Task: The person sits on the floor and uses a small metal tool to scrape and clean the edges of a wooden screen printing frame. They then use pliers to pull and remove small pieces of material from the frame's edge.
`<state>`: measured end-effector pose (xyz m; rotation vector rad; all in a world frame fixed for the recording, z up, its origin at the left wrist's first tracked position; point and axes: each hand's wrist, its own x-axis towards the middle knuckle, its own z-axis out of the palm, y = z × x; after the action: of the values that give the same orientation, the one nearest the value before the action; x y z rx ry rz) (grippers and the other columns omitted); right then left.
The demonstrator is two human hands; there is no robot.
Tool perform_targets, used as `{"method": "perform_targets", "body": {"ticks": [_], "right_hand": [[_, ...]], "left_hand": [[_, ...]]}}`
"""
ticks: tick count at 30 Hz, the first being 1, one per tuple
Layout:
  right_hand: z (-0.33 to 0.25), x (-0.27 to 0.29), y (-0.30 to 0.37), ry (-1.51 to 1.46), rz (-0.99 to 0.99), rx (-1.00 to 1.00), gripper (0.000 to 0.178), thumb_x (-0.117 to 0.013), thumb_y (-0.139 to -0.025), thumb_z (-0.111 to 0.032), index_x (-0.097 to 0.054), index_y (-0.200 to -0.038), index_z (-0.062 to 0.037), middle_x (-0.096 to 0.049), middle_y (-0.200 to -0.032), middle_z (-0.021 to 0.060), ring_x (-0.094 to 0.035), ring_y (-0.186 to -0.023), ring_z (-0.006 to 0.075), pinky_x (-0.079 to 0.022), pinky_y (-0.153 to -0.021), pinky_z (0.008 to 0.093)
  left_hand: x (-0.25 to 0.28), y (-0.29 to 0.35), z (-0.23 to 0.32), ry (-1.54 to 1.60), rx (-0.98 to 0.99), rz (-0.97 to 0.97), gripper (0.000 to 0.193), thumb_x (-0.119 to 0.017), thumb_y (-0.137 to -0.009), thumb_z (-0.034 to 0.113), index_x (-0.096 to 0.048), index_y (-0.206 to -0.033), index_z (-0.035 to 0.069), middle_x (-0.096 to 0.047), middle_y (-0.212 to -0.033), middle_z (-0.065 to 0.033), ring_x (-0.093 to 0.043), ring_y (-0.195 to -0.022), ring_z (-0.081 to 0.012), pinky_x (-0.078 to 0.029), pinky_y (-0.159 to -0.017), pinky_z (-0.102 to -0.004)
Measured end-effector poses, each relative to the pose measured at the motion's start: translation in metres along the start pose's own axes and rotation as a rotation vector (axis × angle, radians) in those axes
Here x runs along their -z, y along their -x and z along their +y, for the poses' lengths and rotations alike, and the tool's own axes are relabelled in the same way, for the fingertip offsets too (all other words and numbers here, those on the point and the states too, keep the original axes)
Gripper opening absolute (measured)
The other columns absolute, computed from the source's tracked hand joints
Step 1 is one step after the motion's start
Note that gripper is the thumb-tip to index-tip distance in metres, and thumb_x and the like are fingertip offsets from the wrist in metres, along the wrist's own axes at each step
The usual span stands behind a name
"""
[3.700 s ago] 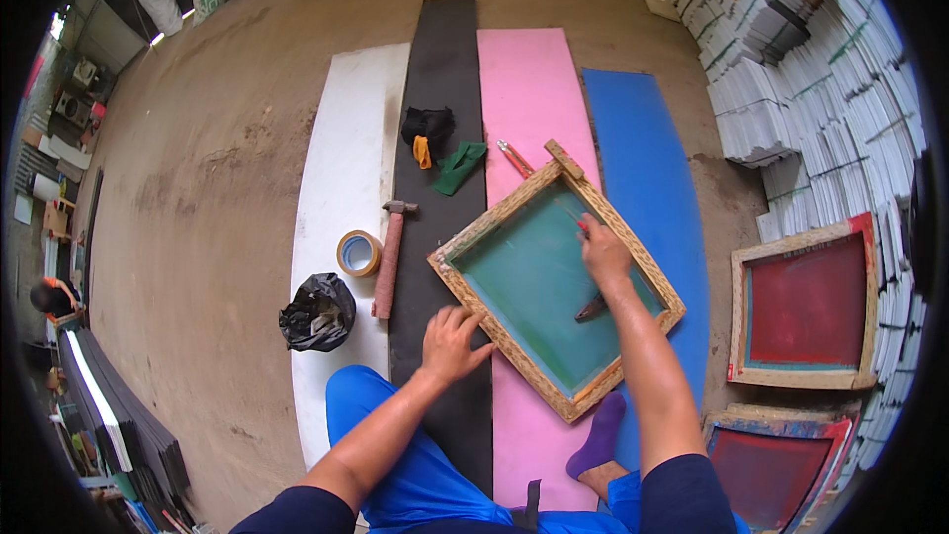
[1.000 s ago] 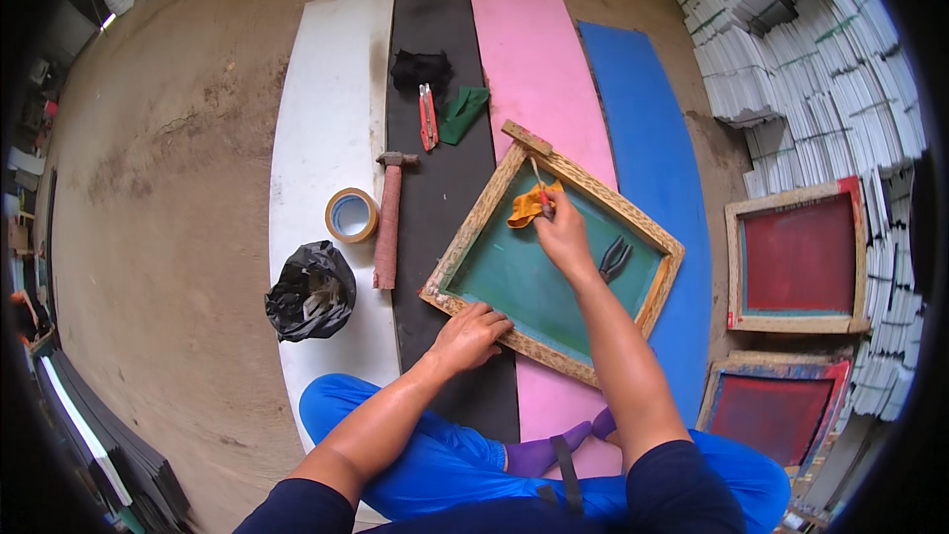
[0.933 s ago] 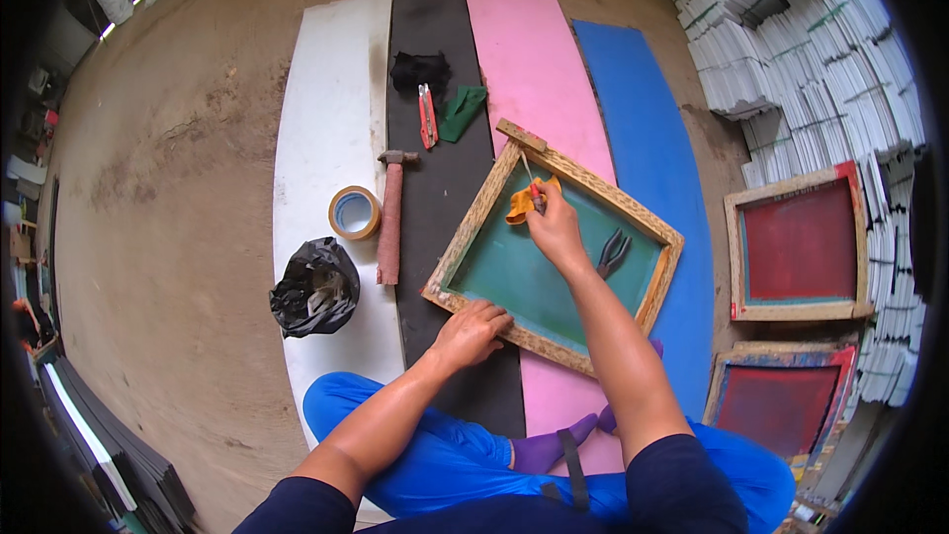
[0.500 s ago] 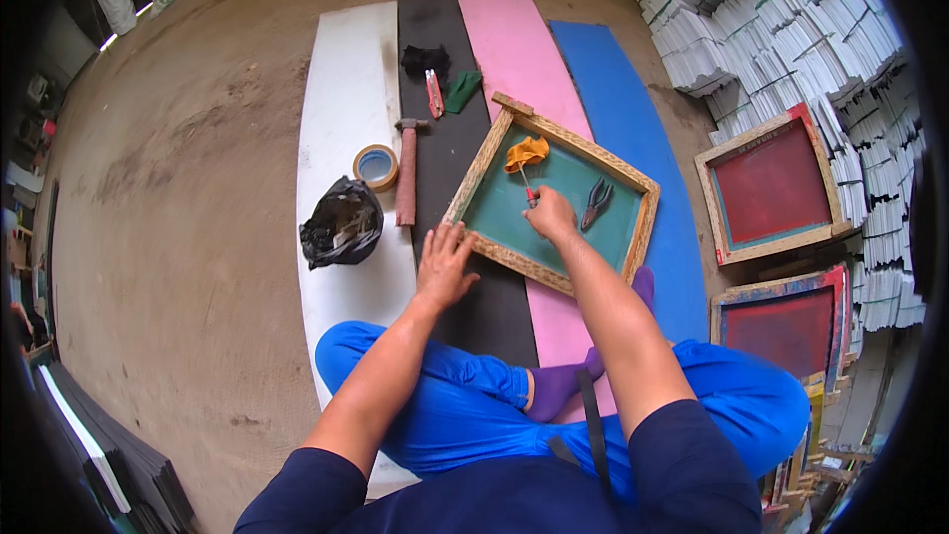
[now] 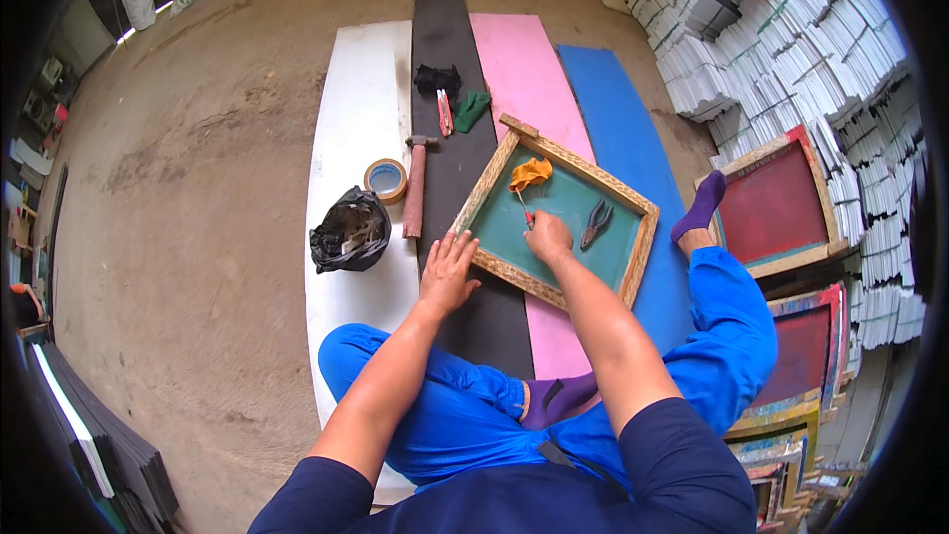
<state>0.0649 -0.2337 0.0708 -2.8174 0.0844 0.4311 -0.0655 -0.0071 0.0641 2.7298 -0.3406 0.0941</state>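
Note:
A wooden-framed screen (image 5: 589, 170) with green mesh lies slanted over the black, pink and blue sheets. My right hand (image 5: 550, 240) is closed round the red handle of a screwdriver (image 5: 529, 220) above the mesh, its shaft pointing toward a crumpled orange cloth (image 5: 531, 174). Pliers (image 5: 596, 225) with dark handles rest on the mesh beside that hand. My left hand (image 5: 450, 275) lies spread, palm down, fingertips against the frame's left corner, holding nothing.
Left of the frame are a hammer (image 5: 415, 188), a tape roll (image 5: 386, 180) and a black bag (image 5: 351, 229). Farther off lie a red cutter (image 5: 445, 113), green cloth (image 5: 473, 111) and black cloth (image 5: 437, 80). Red screens (image 5: 773, 196) and paper stacks (image 5: 781, 49) line the right.
My right leg has stretched out, its purple-socked foot swinging right toward the upper red screen. My hands stay almost in place, and the whole view has shifted slightly.

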Motion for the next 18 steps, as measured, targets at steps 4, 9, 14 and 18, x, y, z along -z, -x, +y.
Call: {"method": "perform_targets", "body": {"ticks": [4,9,14,18], "right_hand": [[-0.006,0.01,-0.023,-0.117,0.079,0.043,0.045,-0.079,-0.087,-0.028,-0.068,-0.127,-0.0123,-0.072,-0.117,0.0166,-0.068,-0.111,0.0373,-0.055,-0.092,0.0511],[0.016,0.026,-0.045,-0.122,0.17,0.044,0.05,-0.08,-0.086,-0.028,-0.066,-0.132,-0.0128,-0.063,-0.134,0.0151,-0.058,-0.128,0.0355,-0.051,-0.101,0.0478],[0.115,0.04,-0.084,0.163,0.422,0.117,0.059,-0.078,-0.088,-0.028,-0.058,-0.142,-0.0106,-0.06,-0.137,0.0143,-0.053,-0.131,0.0364,-0.048,-0.105,0.0517],[0.182,0.053,-0.103,0.219,0.506,0.107,0.062,-0.076,-0.09,-0.024,-0.054,-0.146,-0.0083,-0.06,-0.137,0.0137,-0.053,-0.13,0.035,-0.045,-0.106,0.0509]], "left_hand": [[-0.008,-0.011,0.01,-0.033,-0.083,-0.091,0.091,-0.089,-0.076,0.036,-0.046,-0.154,0.016,-0.04,-0.164,-0.0056,-0.03,-0.155,-0.0312,-0.025,-0.126,-0.0518],[-0.016,-0.029,0.011,-0.008,-0.157,-0.107,0.081,-0.086,-0.078,0.038,-0.054,-0.148,0.016,-0.055,-0.151,-0.0052,-0.042,-0.148,-0.028,-0.027,-0.126,-0.0503],[-0.017,-0.026,0.015,-0.021,-0.162,-0.107,0.07,-0.087,-0.076,0.037,-0.063,-0.137,0.012,-0.062,-0.137,-0.0059,-0.049,-0.138,-0.0287,-0.033,-0.123,-0.0479],[-0.019,-0.025,0.022,-0.089,-0.173,-0.059,0.067,-0.087,-0.074,0.036,-0.066,-0.133,0.012,-0.064,-0.132,-0.0066,-0.053,-0.134,-0.0292,-0.036,-0.12,-0.047]]}}
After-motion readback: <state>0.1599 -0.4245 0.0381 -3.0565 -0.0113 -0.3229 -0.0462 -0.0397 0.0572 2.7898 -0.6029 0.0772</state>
